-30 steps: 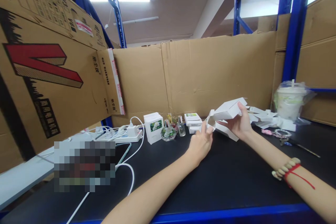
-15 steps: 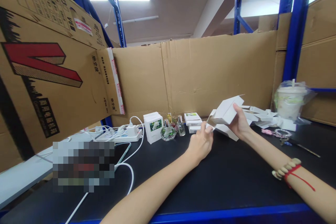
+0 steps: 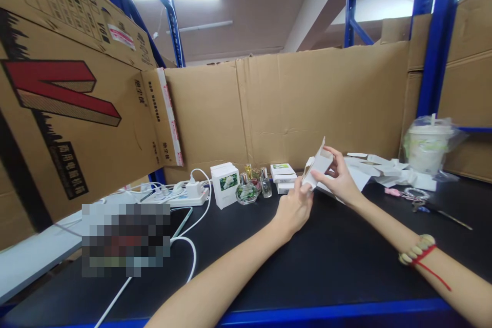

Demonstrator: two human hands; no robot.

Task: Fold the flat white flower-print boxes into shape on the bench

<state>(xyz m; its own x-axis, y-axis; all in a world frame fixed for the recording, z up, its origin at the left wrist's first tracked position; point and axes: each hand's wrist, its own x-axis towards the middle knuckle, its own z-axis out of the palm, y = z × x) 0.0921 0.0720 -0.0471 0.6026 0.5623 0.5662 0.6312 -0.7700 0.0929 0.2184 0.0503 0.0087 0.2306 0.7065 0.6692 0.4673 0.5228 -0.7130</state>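
Between my hands, above the black tabletop (image 3: 326, 261), is a small white carton (image 3: 320, 165) with a flap standing up at its top. My left hand (image 3: 294, 208) pinches its lower left end, the fingers curled at the edge. My right hand (image 3: 340, 177) grips the carton from the right, thumb on the near face and fingers behind. Left of my left hand stand a round glass perfume bottle (image 3: 246, 193), a slimmer glass bottle (image 3: 265, 184) and a white box with a flower picture (image 3: 225, 187). Small white boxes (image 3: 283, 174) lie stacked just behind my left hand.
Flat white cartons (image 3: 378, 168) lie at the right, beside a bagged drink cup (image 3: 428, 146) and keys (image 3: 418, 200). A power strip (image 3: 192, 197) with white cables stands at the left, near a blurred-out patch. Cardboard walls (image 3: 326, 92) enclose the back.
My right hand has turned the carton and now holds it nearer my left hand, with a flap pointing up. My left hand has stayed almost in place.
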